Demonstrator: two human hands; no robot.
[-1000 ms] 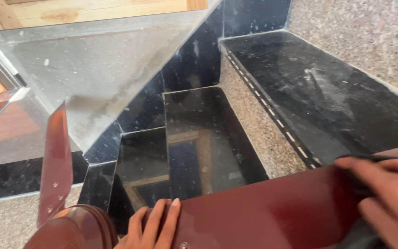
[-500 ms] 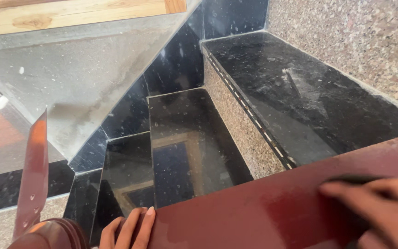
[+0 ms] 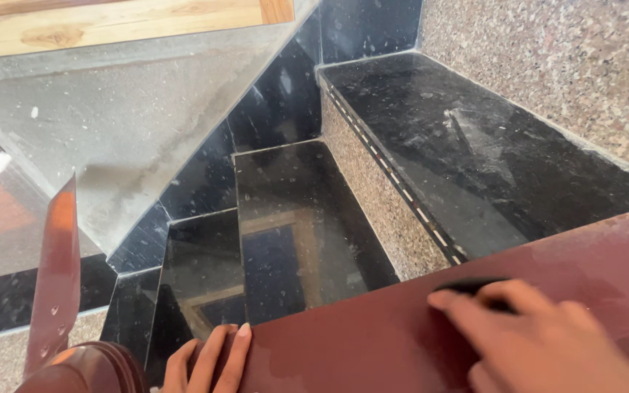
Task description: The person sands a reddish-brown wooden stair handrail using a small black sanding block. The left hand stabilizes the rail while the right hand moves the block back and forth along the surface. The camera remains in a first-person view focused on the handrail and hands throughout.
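A small dark pad point(image 3: 475, 286), probably a cloth or sanding block though too little shows to tell which, lies flat on top of the broad reddish-brown wooden handrail point(image 3: 402, 335), almost wholly covered by the right hand point(image 3: 540, 342). That hand is spread with its fingers extended and pressed down over the pad rather than wrapped around it, a hold that suits bearing flat on the rail's top face so the pad keeps full contact with the wood. Well apart from it, further along the rail, the left hand point(image 3: 209, 360) hooks its fingers over the rail's far edge, curled onto the wood and holding nothing else; that grip looks like a brace to steady the body. Just beside the left hand the rail ends in a rounded, glossy post cap point(image 3: 85, 371), and a second length of red-brown rail point(image 3: 56, 269) slopes away beyond it. Beyond both hands, below the rail, polished black stone steps point(image 3: 300, 225) with speckled granite risers point(image 3: 387, 196) turn a corner, and a pale wooden frame point(image 3: 125, 22) runs farthest off.
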